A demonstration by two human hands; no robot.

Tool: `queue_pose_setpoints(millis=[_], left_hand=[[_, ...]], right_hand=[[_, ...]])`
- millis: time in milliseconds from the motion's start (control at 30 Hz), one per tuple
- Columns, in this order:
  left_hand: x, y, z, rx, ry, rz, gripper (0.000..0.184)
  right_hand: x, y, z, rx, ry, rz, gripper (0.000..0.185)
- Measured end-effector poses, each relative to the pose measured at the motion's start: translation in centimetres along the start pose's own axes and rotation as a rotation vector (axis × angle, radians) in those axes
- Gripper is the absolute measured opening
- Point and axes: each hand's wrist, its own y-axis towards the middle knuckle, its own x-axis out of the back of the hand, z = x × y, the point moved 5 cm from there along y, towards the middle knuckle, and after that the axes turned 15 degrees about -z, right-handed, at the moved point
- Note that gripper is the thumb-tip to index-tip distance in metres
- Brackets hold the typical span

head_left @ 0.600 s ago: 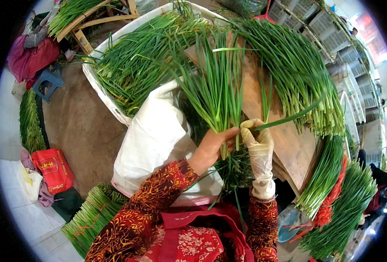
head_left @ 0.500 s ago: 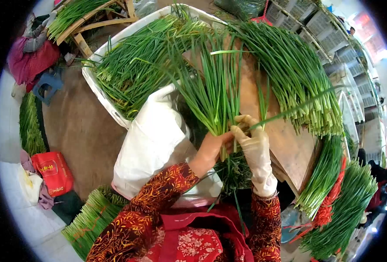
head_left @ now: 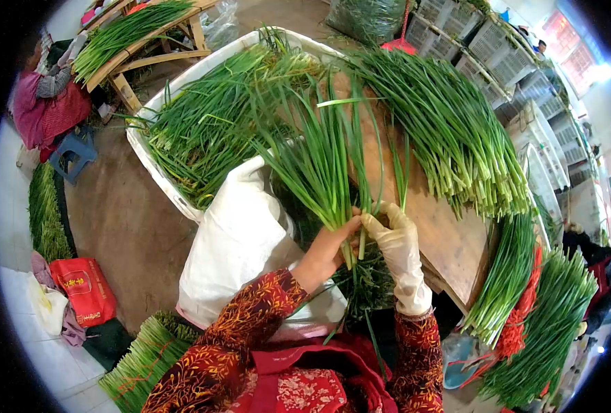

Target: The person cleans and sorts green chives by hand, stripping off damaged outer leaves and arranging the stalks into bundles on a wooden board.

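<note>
My bare left hand (head_left: 327,249) is closed around the lower stalks of a bunch of garlic chives (head_left: 323,175), whose leaves fan out away from me. Touching it on the right is my right hand (head_left: 398,251), in a pale thin glove, with thumb and fingers pinched on a few chive stalks (head_left: 362,237) beside the bunch. Some strands (head_left: 402,172) rise past the gloved fingers. A large pile of chives (head_left: 450,131) lies on the wooden board (head_left: 457,244), its cut ends toward me. White cloth (head_left: 236,241) covers the area left of my hands.
A white tub (head_left: 155,175) full of loose chives stands ahead left. Tied chive bundles (head_left: 150,358) lie at lower left, and more chives (head_left: 543,330) with red string (head_left: 515,327) at right. Crates (head_left: 502,55) are stacked at far right. Another person (head_left: 50,103) sits at upper left.
The long leaf that stuck out rightward from my gloved hand is gone from there. My right fingers now pinch stalks close against the bunch. The view has shifted slightly.
</note>
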Motion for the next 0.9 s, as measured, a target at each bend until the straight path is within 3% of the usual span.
queue_pose_setpoints(millis=[33,100,200,300,367,400,500,533,567,633,667,700,767,833,867,900], left_hand=[[0.2,0.2,0.1,0.007,0.002,-0.003,0.022],[-0.3,0.3,0.1,-0.008,0.049,0.141,0.025],[0.1,0.8,0.3,0.053,0.090,0.174,0.030],[0.1,0.4,0.5,0.116,0.126,0.168,0.035],[0.0,0.0,0.7,0.108,0.165,0.127,0.036],[0.2,0.0,0.5,0.092,0.254,0.033,0.033],[0.4,0.6,0.1,-0.025,0.223,0.125,0.029],[0.4,0.3,-0.3,-0.040,0.220,0.081,0.026],[0.5,0.5,-0.7,-0.087,0.153,0.101,0.025],[0.7,1.1,-2.8,-0.160,0.093,0.025,0.025],[0.6,1.4,-3.9,-0.200,0.083,-0.046,0.025],[0.1,1.0,-4.8,-0.243,0.095,-0.048,0.025],[-0.7,0.5,-5.0,-0.182,0.034,0.110,0.025],[-1.6,-0.3,-4.0,-0.118,0.036,0.144,0.027],[-1.7,-0.3,-3.1,-0.057,0.034,0.172,0.028],[-1.5,-0.2,-2.1,0.004,0.032,0.200,0.029]], right_hand=[[0.4,-0.7,0.2,-0.074,0.149,0.005,0.025],[1.2,-2.1,0.1,-0.104,0.115,-0.009,0.017],[2.0,-3.9,-0.8,0.023,0.424,-0.023,0.012],[2.9,-5.6,-2.2,0.003,0.578,-0.079,0.014],[3.6,-6.7,-2.5,0.085,0.603,-0.140,0.013],[4.4,-7.3,-2.6,0.237,0.432,-0.162,0.013],[4.6,-10.0,-3.5,-0.054,0.519,0.105,0.015],[5.1,-10.8,-3.2,0.010,0.302,0.118,0.009],[4.7,-10.9,-3.2,0.064,0.483,0.335,0.009],[4.4,-13.0,-4.2,-0.408,0.177,0.697,0.014],[4.6,-13.1,-4.3,-0.186,-0.276,0.804,0.024],[4.0,-13.1,-5.1,0.129,-0.638,0.794,0.034],[6.4,-10.1,-6.2,0.071,-0.882,0.551,0.036],[7.3,-5.9,-0.8,0.084,-0.721,0.163,0.032],[7.3,-4.5,0.5,0.244,-0.729,0.026,0.030],[7.0,-3.2,1.4,0.226,-0.793,-0.030,0.033]])
